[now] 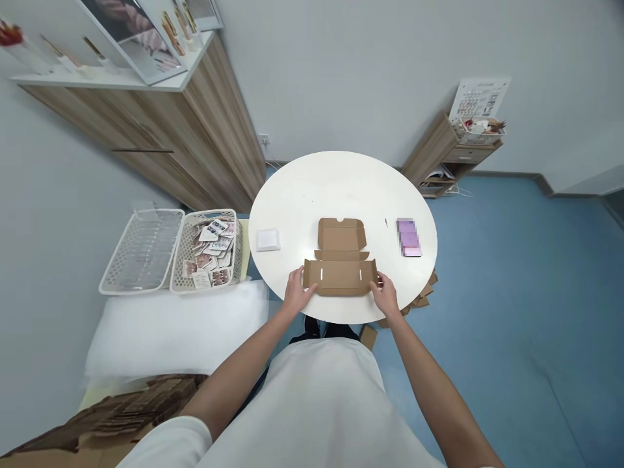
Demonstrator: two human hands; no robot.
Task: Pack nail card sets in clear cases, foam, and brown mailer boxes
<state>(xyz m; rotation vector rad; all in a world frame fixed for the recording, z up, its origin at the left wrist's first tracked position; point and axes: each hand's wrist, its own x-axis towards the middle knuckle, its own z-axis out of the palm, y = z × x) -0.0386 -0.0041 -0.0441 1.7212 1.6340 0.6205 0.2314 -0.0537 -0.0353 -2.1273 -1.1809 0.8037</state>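
A brown cardboard mailer box (340,276), partly folded, lies near the front edge of the round white table (341,182). Its lid flap (341,234) is laid back flat, away from me. My left hand (297,292) grips the box's left end, thumb on the inside and fingers along the outer side. At the right end my right hand (385,292) holds the box the same way. To the left of the box sits a small white packet (268,240). On the right lies a purple item (409,237), blurred out, with a tiny thin object (386,222) beside it.
Two white plastic baskets stand at the left; one (229,260) holds many printed packets, the other (141,253) clear plastic pieces. White sheeting (180,325) and stacked flat cardboard (141,409) lie nearer me. Cardboard boxes (422,296) rest on the floor beneath the table's right side.
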